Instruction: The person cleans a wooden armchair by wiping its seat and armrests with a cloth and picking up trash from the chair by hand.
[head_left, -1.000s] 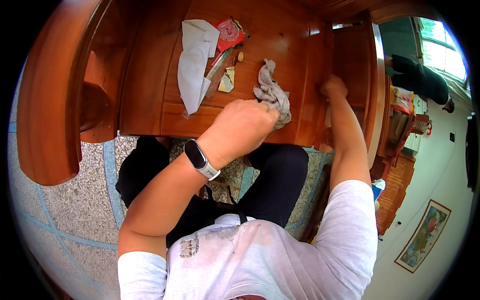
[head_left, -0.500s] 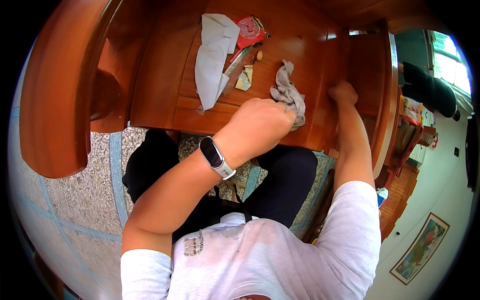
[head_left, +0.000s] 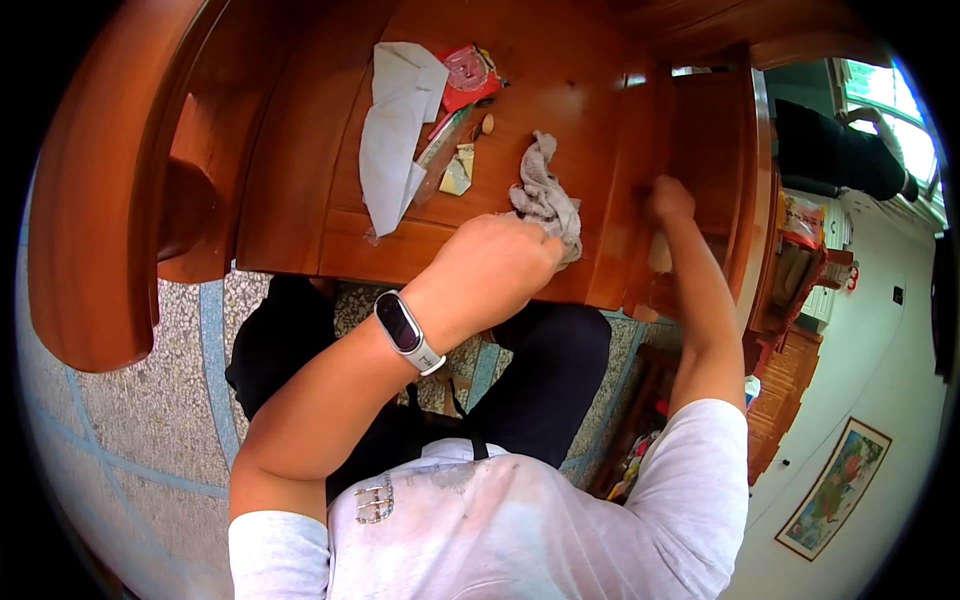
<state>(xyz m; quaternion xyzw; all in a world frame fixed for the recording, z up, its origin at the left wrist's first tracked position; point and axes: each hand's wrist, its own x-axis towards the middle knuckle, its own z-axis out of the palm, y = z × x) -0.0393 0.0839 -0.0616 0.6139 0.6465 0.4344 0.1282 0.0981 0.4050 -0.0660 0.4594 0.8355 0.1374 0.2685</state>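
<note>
My left hand (head_left: 493, 262), with a fitness band on its wrist, is curled closed at the near edge of the wooden bench seat. Against its knuckles lies a crumpled, stained grey cloth (head_left: 548, 195); whether the fingers grip it is hidden. Off to the right, my right hand (head_left: 669, 198) is closed in a fist by the wooden side panel (head_left: 705, 150), slightly blurred. What it holds, if anything, does not show.
On the seat (head_left: 560, 90) lie a folded white paper (head_left: 395, 130), a red packet (head_left: 468, 75), a clear plastic strip (head_left: 440, 150), a small yellowish packet (head_left: 458, 170) and a small brown piece (head_left: 487, 123). Another person (head_left: 835, 150) is at the far right near the window.
The view has shifted, so the seat and its items appear further left and slightly lower. My right hand and forearm have moved slightly against the side panel. My left hand stays beside the cloth.
</note>
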